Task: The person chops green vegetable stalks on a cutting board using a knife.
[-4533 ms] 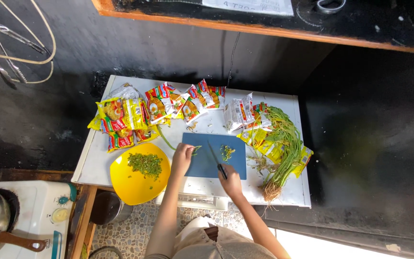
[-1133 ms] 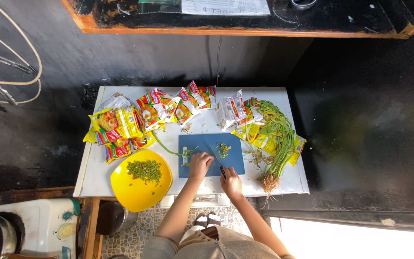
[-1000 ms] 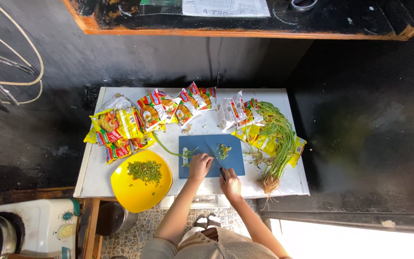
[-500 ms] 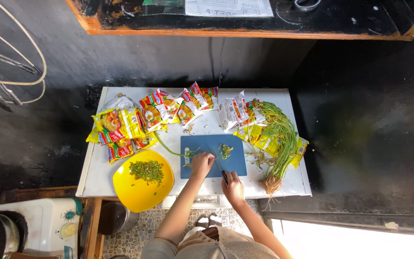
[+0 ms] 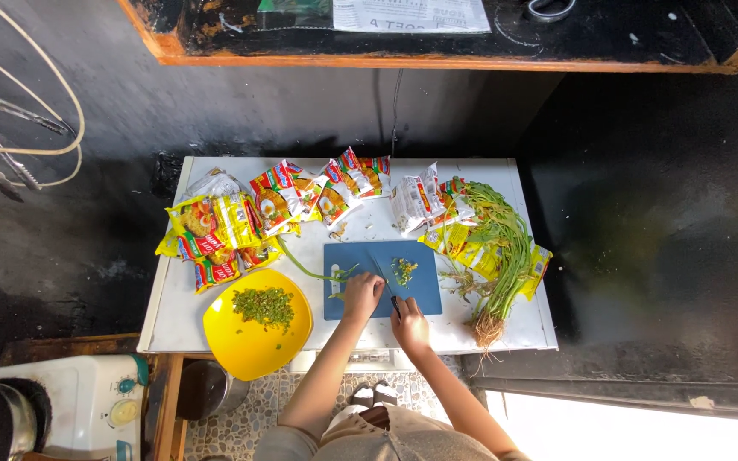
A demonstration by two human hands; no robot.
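1. One white table (image 5: 215, 329) fills the middle of the head view, set against a dark wall and carrying everything else.
2. Many bright snack packets (image 5: 241, 224) lie in a loose row across the table's far half, yellow ones to the left and red and white ones toward the middle.
3. One bundle of long green stalks (image 5: 506, 256) with roots at the near end lies along the table's right side, partly over more yellow packets.
4. One yellow plate (image 5: 232, 346) sits at the near left edge, holding a heap of chopped greens (image 5: 264, 306).
5. One blue cutting board (image 5: 424, 294) lies near the front edge, between the plate and the bundle.
6. One left hand (image 5: 361, 294) presses down on the board's left part, fingers curled over a green stem (image 5: 313, 273) that trails off the board toward the packets.
7. One right hand (image 5: 409, 324) sits just right of the left hand, closed around the handle of a knife (image 5: 383, 275) whose blade angles across the board, close beside the left fingers.
8. One small pile of cut pieces (image 5: 404, 270) lies on the board just beyond the blade, apart from both hands.
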